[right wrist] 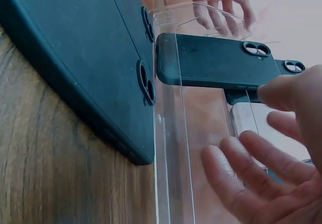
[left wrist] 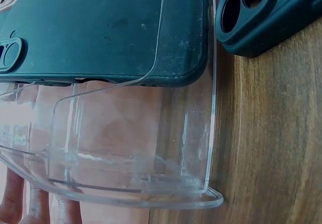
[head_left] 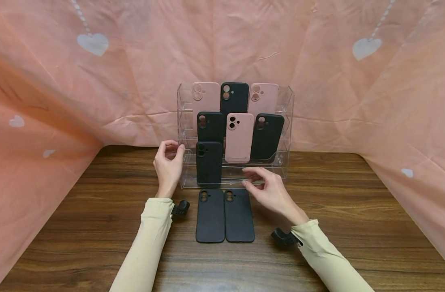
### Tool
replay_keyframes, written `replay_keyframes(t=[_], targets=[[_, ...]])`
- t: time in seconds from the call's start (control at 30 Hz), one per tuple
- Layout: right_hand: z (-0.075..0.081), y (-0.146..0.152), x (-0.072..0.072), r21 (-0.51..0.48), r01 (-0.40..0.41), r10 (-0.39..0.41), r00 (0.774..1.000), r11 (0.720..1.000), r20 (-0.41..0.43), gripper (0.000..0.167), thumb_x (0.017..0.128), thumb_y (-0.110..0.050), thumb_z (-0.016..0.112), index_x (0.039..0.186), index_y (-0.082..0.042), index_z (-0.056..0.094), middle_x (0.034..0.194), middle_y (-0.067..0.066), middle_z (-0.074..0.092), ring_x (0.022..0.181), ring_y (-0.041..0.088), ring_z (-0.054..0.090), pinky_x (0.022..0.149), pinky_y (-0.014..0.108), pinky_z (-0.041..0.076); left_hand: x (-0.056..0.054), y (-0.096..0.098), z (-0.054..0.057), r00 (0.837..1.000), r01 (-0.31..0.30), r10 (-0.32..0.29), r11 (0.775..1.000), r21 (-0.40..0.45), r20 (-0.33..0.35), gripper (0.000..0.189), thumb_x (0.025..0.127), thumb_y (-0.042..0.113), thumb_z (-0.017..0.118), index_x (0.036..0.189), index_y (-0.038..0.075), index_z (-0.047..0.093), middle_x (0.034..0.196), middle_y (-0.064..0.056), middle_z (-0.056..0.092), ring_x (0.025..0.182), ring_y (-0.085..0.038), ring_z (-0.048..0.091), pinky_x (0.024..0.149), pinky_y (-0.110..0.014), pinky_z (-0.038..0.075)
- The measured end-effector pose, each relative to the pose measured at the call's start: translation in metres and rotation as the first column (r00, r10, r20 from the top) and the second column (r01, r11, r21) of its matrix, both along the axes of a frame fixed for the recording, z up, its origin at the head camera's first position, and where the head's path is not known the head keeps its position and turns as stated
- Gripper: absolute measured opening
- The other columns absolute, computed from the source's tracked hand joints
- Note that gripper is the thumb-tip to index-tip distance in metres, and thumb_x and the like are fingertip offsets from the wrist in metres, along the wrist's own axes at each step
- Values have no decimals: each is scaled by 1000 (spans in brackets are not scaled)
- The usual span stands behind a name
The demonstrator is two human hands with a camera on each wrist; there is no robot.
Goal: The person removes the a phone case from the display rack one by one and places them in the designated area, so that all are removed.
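A clear tiered display stand [head_left: 231, 181] holds pink and black phone cases. At its left side is my left hand [head_left: 168, 164], fingers loosely bent beside the clear side wall; whether they touch it is hard to tell. My right hand [head_left: 271, 192] hovers before the lower tier with spread, relaxed fingers and nothing between them. A black phone case [head_left: 209, 164] stands alone in the lowest tier, at the left. Flat on the table in front lie two black phone cases, a left one [head_left: 210, 217] and a right one [head_left: 239, 217], side by side.
The middle tier has a black case [head_left: 210, 125], a pink case [head_left: 239, 140] and another black case [head_left: 267, 138]. Above them, a black case [head_left: 234, 97] stands between two pink ones. Pink cloth [head_left: 229, 40] hangs behind the wooden table [head_left: 335, 202].
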State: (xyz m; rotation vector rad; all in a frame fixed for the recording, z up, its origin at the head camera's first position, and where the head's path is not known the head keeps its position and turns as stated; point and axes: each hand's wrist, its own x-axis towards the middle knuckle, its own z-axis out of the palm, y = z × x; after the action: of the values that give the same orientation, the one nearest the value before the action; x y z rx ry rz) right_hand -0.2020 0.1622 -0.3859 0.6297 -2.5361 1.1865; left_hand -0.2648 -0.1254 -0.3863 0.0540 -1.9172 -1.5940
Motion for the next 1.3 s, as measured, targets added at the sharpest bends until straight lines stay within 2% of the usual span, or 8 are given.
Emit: replay_keyframes(t=[0.33, 0.6, 0.7, 1.07, 1.3], targets=[[5, -13, -12, -119, -4, 3, 1000, 993, -11, 40, 91, -11, 75, 130, -10, 66, 108, 14, 75, 95, 22, 74, 73, 25, 58, 0, 0, 0, 1000, -4, 4, 1000, -2, 5, 19, 93, 19, 72, 105, 6, 66, 100, -12, 69, 86, -21, 70, 77, -18, 50], [10, -26, -21, -161, -12, 11, 1000, 987, -12, 44, 91, -10, 76, 133, -9, 64, 111, 16, 73, 99, 24, 72, 77, 42, 61, 0, 0, 0, 1000, -4, 4, 1000, -2, 6, 19, 94, 20, 72, 105, 6, 66, 101, -12, 69, 87, -22, 70, 78, -19, 50], [13, -31, -25, -175, -18, 15, 1000, 984, -19, 44, 91, -10, 76, 134, -9, 64, 111, 15, 73, 101, 26, 72, 77, 42, 61, 0, 0, 0, 1000, -4, 4, 1000, -3, 9, 19, 94, 20, 72, 105, 7, 66, 101, -12, 69, 87, -23, 70, 78, -19, 50], [19, -45, -37, -170, -33, 30, 999, 985, -24, 46, 92, -11, 74, 137, -9, 62, 110, 13, 71, 98, 25, 72, 79, 44, 61, 1, 0, 0, 1000, -1, 1, 1000, -3, 9, 18, 94, 20, 72, 105, 7, 66, 101, -11, 69, 87, -21, 70, 76, -20, 50], [22, -52, -44, -154, -41, 34, 998, 987, -51, 48, 92, -12, 74, 138, -11, 61, 103, 13, 72, 89, 24, 75, 73, 34, 61, 0, 0, 0, 1000, -5, 5, 1000, -5, 14, 18, 94, 21, 72, 105, 8, 66, 101, -11, 69, 86, -21, 70, 76, -20, 50]])
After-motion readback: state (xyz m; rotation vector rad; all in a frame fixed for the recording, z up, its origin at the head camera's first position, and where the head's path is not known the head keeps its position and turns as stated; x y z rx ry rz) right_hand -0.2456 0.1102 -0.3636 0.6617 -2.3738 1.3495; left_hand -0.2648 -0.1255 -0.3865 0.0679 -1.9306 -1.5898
